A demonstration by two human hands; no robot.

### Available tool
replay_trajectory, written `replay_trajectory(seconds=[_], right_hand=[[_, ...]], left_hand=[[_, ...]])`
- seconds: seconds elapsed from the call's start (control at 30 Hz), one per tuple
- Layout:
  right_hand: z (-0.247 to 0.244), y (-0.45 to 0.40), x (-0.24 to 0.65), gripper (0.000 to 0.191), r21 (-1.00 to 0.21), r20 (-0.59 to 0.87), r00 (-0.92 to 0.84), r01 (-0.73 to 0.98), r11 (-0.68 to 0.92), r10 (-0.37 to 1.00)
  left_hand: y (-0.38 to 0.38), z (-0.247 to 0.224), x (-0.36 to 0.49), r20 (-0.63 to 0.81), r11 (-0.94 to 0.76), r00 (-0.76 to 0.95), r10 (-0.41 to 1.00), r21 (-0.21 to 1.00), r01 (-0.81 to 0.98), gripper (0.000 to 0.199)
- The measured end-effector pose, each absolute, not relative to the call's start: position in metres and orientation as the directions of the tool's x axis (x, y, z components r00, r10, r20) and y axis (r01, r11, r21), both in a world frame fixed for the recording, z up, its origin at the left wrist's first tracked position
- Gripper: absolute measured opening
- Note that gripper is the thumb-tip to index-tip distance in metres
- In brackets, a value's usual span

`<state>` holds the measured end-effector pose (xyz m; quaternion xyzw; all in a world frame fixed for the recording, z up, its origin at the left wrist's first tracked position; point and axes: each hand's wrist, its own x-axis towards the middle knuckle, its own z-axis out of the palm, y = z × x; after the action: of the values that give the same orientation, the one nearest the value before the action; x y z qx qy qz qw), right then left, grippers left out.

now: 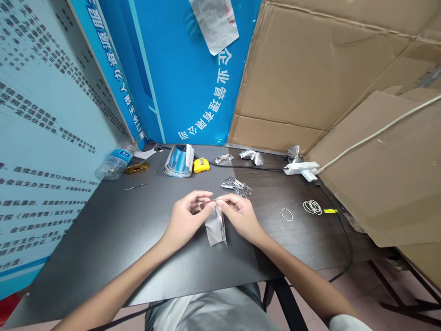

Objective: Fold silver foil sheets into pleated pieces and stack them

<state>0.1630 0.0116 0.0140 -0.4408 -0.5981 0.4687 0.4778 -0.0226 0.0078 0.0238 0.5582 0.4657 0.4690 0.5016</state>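
A thin, shiny silver-grey plastic film piece (pixel 215 227), perhaps a small bag, hangs between my hands over the dark table. My left hand (pixel 189 212) pinches its top edge between thumb and fingers. From the other side, my right hand (pixel 241 214) grips the same edge, thumb close to the left thumb. The fingertips hide part of the film's upper end. Just beyond my right hand lies a fanned bundle of silver strips (pixel 237 186).
Along the back are a plastic bottle (pixel 117 161), brown tape (pixel 137 168), a curled stack of glossy sheets (pixel 179 161), a yellow tape measure (pixel 201 165), another silver bundle (pixel 252 157) and a power strip (pixel 299 168). Rubber bands (pixel 312 207) lie at right, near a black cable (pixel 346 230).
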Motion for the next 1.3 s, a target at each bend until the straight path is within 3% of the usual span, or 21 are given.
replay_trajectory(seconds=[0.13,0.27,0.43,0.9,1.07,1.3], right_hand=[[0.012,0.011,0.163,0.02,-0.973,0.172,-0.168,0.124,0.194,0.971],[0.011,0.011,0.162,0.024,-0.995,0.073,-0.159,0.053,0.083,0.985],[0.014,0.013,0.163,0.028,-0.993,-0.033,-0.225,-0.104,-0.058,0.974],[0.017,0.016,0.161,0.029,-0.988,-0.107,-0.235,-0.085,-0.13,0.966],[0.011,0.017,0.161,0.027,-0.991,-0.111,-0.232,-0.053,-0.126,0.966],[0.005,0.018,0.162,0.024,-0.998,-0.052,-0.23,-0.022,-0.059,0.972]], left_hand=[[0.008,0.024,-0.024,0.159,-0.185,0.143,0.977,0.962,0.2,0.021],[0.007,0.027,-0.024,0.237,-0.263,0.121,0.964,0.918,0.296,0.016],[0.01,0.03,-0.025,0.174,-0.179,0.042,0.984,0.961,0.209,0.02],[0.016,0.026,-0.026,0.003,-0.002,0.063,0.998,1.0,-0.016,0.022],[0.018,0.024,-0.03,0.008,-0.014,0.148,0.989,0.999,0.037,0.018],[0.018,0.025,-0.031,0.058,-0.106,0.179,0.982,0.956,0.272,0.027]])
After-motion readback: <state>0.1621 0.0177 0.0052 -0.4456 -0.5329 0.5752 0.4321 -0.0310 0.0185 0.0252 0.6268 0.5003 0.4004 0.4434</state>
